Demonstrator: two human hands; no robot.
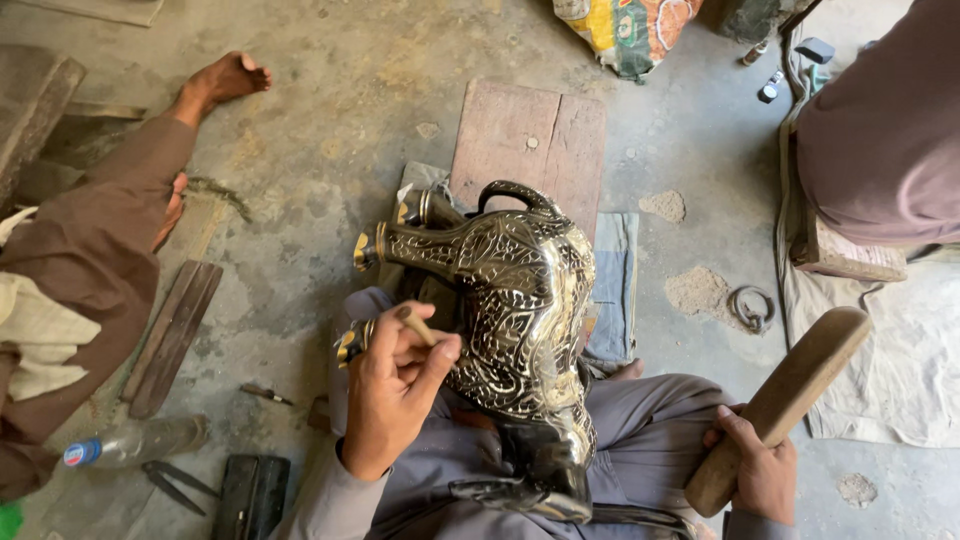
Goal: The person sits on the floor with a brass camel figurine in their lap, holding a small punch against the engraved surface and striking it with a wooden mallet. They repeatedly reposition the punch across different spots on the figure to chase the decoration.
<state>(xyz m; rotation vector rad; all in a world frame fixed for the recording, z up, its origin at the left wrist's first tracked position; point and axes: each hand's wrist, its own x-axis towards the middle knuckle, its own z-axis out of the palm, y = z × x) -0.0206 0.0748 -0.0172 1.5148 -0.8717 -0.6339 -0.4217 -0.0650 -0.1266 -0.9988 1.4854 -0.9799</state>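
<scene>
A black metal animal figure with engraved silver patterns lies on my lap, its brass-tipped legs pointing left. My left hand grips a thin chisel and presses its tip against the figure's side. My right hand holds a thick wooden mallet raised off to the right, apart from the figure.
A wooden board and folded cloth lie on the concrete floor ahead. One person sits at left with a bare foot out, another at upper right. A plastic bottle, scissors and wooden slats lie at left.
</scene>
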